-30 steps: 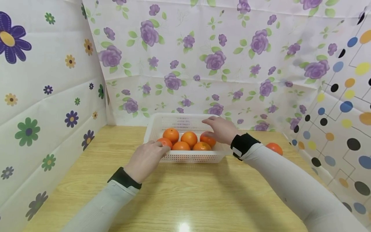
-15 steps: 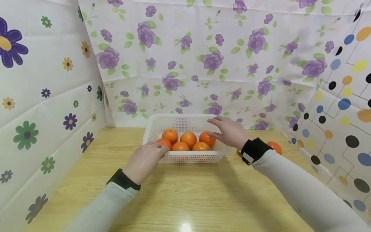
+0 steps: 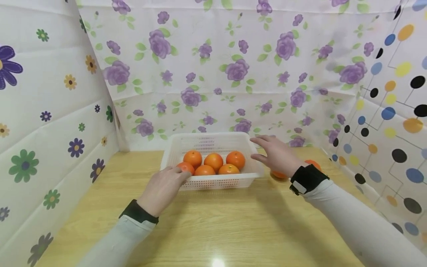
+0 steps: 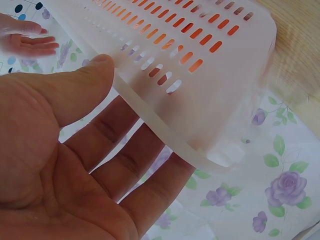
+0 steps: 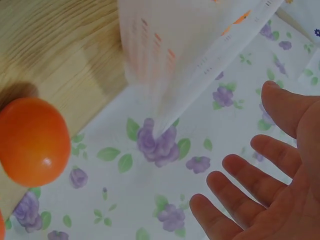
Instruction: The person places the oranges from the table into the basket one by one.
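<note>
Six fruits inside the white perforated plastic basket (image 3: 220,177), two left outside it.
The basket stands by the middle of the pale wood-grain tabletop's (image 3: 200,222) far edge, the round orange-coloured fruits (image 3: 213,161) in two rough rows of three along its near wall. The left hand (image 3: 163,187) grips the rim near its near-left corner between thumb and fingers. The right hand (image 3: 280,154), fingers spread and holding nothing, hangs just beyond the basket's right edge. Judging by where things lie, the larger share is in; a nearer loose fruit (image 3: 279,174) and a farther loose fruit (image 3: 313,163), towards the tabletop's far-right corner, are out, neither in hand. White cloth with purple roses (image 3: 200,22) hangs behind.
</note>
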Tool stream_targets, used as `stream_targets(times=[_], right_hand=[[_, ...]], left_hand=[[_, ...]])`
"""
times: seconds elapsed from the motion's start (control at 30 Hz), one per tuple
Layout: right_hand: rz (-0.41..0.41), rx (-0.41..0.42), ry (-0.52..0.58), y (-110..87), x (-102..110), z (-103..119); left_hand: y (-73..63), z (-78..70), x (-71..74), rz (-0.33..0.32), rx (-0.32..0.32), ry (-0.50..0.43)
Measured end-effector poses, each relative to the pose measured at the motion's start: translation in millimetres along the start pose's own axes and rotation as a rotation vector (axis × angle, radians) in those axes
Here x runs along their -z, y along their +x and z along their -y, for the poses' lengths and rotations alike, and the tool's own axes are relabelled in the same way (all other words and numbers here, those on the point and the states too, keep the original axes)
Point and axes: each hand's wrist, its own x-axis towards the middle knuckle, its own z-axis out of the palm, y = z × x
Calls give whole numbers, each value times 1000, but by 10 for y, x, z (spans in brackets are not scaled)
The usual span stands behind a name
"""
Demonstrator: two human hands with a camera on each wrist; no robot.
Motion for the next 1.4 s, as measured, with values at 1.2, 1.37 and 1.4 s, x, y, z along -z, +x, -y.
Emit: stream_targets(times=[1.2,1.37,1.4], right_hand=[[-1,-166,-79,-380,-313,-850],[9,-184,-68,-397,-358,-853],[13,-186,-68,-398,-365,-858]], left_hand=[[23,-61,7,-14,-12,15],[23,-57,-1,-2,-9,10],[23,-56,-1,-2,-8,9]])
